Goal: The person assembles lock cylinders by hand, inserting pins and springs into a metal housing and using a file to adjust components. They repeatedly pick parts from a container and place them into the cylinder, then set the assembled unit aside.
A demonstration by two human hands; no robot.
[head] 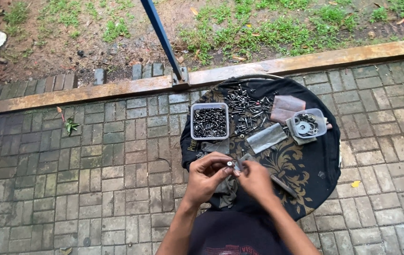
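Pinching small bolt (230,164) | left hand (205,177), right hand (255,179) fingers closed | square clear tub (209,121) beyond.

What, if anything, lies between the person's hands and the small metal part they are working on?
Nothing visible. The left hand pinches the small metal part at its fingertips, and the right hand meets it from the other side.

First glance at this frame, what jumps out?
The round table draped in black cloth with gold ornament stands out on the grey brick paving. At its middle, the left hand and right hand meet over a small silver metal part. Behind them lie a clear square plastic tub of dark screws, a loose pile of bolts and a clear tub of steel washers.
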